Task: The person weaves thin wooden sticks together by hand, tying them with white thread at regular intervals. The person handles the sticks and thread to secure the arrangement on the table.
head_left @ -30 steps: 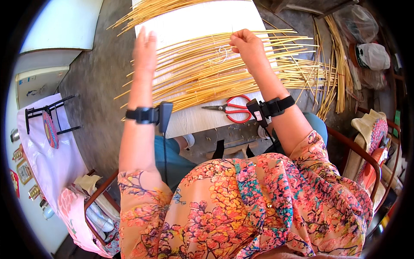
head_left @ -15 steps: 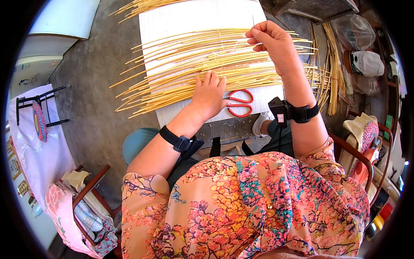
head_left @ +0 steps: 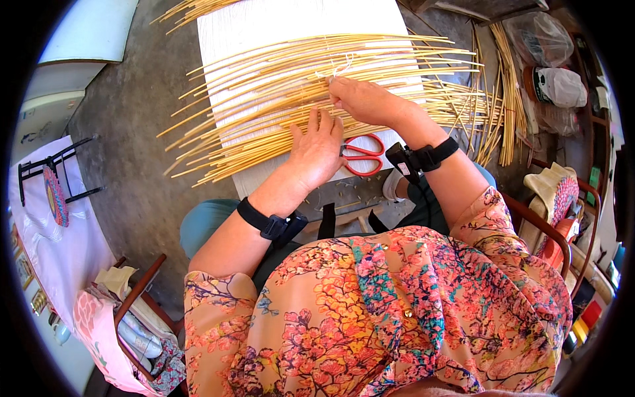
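Long yellow straw-like stalks [head_left: 238, 109] lie side by side in a loose mat across a white board [head_left: 258, 20]. My left hand [head_left: 319, 147] rests on the near stalks, fingers spread and palm down. Just beyond it, my right hand [head_left: 366, 101] is closed in a pinch low over the middle of the mat. The thin needle seen in it earlier is hidden now behind the hand. White thread [head_left: 342, 66] lies loosely looped on the stalks by my right fingertips. Red-handled scissors [head_left: 364, 155] sit at the board's near edge beside my left hand, their blades hidden.
More stalks [head_left: 192, 14] lie at the far left, and a bundle of them [head_left: 508, 112] stands off to the right. Plastic bags [head_left: 542, 49] sit at the far right. Wooden chairs [head_left: 142, 284] flank me, and a black folding stool [head_left: 56, 175] is at the left.
My right hand has come down and left from above the far right of the mat to its middle. My left hand stays on the stalks. The view has shifted slightly.
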`<state>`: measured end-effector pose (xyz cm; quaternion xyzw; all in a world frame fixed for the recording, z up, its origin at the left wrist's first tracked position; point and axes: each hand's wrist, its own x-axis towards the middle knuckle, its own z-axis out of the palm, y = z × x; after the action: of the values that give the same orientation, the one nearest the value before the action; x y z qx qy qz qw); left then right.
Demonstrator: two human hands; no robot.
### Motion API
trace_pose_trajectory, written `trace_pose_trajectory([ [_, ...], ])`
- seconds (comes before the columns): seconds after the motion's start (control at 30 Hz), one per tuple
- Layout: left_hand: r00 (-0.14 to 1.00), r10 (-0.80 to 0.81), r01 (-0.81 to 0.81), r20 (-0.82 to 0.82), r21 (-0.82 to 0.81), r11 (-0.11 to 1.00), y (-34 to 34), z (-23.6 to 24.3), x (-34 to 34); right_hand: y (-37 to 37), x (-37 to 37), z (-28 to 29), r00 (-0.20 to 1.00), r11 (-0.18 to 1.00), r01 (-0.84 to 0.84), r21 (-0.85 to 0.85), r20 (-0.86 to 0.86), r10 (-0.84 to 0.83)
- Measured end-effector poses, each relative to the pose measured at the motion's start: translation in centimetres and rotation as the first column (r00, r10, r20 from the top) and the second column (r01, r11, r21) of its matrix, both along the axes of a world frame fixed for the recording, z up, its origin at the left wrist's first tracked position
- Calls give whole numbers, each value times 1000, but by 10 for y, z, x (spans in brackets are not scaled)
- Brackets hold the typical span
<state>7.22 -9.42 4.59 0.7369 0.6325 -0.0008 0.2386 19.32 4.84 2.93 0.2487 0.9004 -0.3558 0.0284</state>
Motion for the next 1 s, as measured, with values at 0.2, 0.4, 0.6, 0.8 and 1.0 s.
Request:
trace_pose_trajectory([
  [0.2,998,3,-4,55,15,1000,4,2,-5,3,-11,2,985,978,163,-128,-36,-169],
  [0.4,991,71,-94,116,203,975,20,-8,-18,20,-5,-6,903,851,356,-386,-92,-420],
  [0.6,993,115,-118,32,166,979,29,-16,-28,20,-4,-1,741,526,510,-680,37,-671],
  [0.8,995,103,-102,-2,73,992,33,-12,-26,20,-3,-10,724,477,480,-736,26,-689],
  [1.0,994,107,-104,-2,181,978,22,-21,-24,19,-3,-6,754,573,534,-621,42,-656],
])
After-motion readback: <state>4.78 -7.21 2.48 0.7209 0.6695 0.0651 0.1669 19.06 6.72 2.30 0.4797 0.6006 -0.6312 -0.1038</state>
